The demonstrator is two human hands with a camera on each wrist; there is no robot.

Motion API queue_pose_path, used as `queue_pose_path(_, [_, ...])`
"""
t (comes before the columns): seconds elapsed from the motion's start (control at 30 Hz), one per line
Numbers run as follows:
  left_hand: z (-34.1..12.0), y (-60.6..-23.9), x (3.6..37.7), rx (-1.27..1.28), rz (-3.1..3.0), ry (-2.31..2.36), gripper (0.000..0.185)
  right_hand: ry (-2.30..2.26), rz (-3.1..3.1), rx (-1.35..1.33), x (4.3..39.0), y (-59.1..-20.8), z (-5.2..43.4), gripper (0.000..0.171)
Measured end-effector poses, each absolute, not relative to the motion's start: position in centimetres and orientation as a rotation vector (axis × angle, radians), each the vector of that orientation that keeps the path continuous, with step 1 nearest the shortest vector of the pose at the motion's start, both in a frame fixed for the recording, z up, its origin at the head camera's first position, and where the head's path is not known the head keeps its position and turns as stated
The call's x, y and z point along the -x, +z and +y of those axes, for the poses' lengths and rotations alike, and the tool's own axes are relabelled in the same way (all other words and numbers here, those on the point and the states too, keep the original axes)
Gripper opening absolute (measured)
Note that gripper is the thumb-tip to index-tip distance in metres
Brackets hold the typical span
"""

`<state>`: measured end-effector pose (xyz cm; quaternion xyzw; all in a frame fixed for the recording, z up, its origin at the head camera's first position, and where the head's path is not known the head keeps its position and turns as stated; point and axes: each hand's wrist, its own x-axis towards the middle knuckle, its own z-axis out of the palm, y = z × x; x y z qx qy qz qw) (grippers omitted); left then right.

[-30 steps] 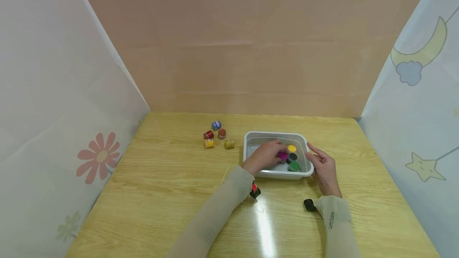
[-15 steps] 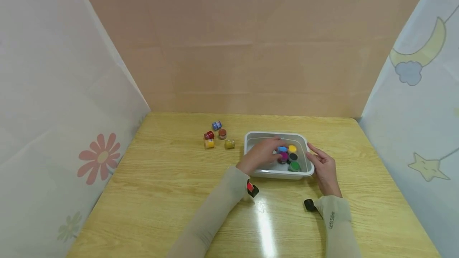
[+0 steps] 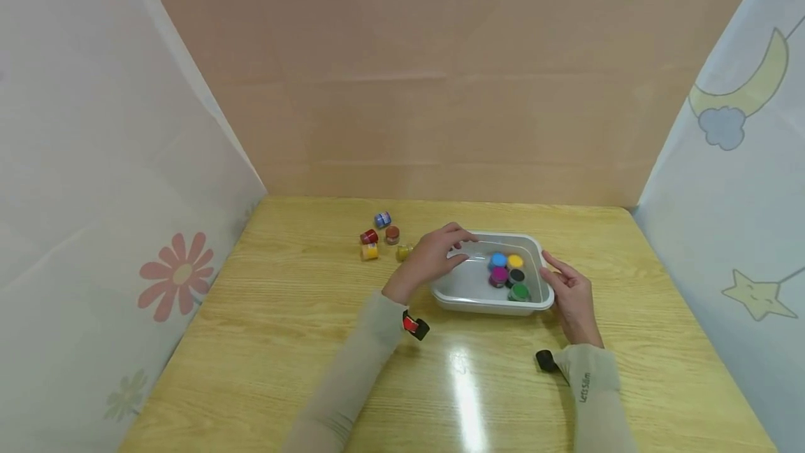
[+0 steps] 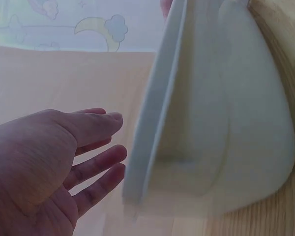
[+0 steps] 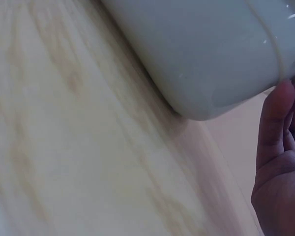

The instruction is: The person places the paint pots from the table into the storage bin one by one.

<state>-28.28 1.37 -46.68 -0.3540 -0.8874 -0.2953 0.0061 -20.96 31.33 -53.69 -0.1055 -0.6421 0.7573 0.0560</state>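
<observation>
My left hand (image 3: 430, 257) hovers over the left rim of a white plastic tub (image 3: 484, 306), fingers parted and holding nothing. In the left wrist view its fingertips are close beside the tub's rim (image 4: 152, 123). With the thumb and fingers of my right hand (image 3: 574, 303) I grip the tub's right edge; the right wrist view has the thumb (image 5: 280, 98) against the rim. Inside, toward the right, small paint jars stand together: blue (image 3: 497, 261), yellow (image 3: 515, 261), purple (image 3: 499, 276), black (image 3: 516, 277) and green (image 3: 518, 292).
Left of the tub, more small jars lie on the wooden table (image 3: 283, 313): blue (image 3: 382, 219), dark red (image 3: 369, 237), reddish-brown (image 3: 393, 234), orange-yellow (image 3: 369, 252) and an olive-yellow one (image 3: 403, 253) partly behind my left hand. Paper-covered walls border the table.
My left hand has let go of the blue jar among the others in the tub and moved left to above the left rim. The right hand stays at the tub's edge.
</observation>
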Motion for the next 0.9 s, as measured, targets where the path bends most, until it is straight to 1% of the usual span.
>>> queue_pose_path(0.1, [0.1,-46.6,28.6,1.089,-2.769,-0.941,0.033,2.29,-1.949,0.311,21.1,-53.8,31.4,0.045])
queue_pose_path(0.33, [-2.6,-46.7,28.8,1.019,-2.777,-0.996,0.034,2.293,-1.96,0.327,21.0,-53.7,31.4,0.045])
queue_pose_path(0.57, [-4.9,-47.7,29.0,0.975,-2.75,-1.074,0.035,2.273,-1.978,0.335,20.9,-53.5,31.2,0.046])
queue_pose_path(0.9, [-7.5,-49.8,29.9,0.799,-2.888,-0.999,0.037,2.316,-1.929,0.289,20.8,-53.4,31.0,0.044])
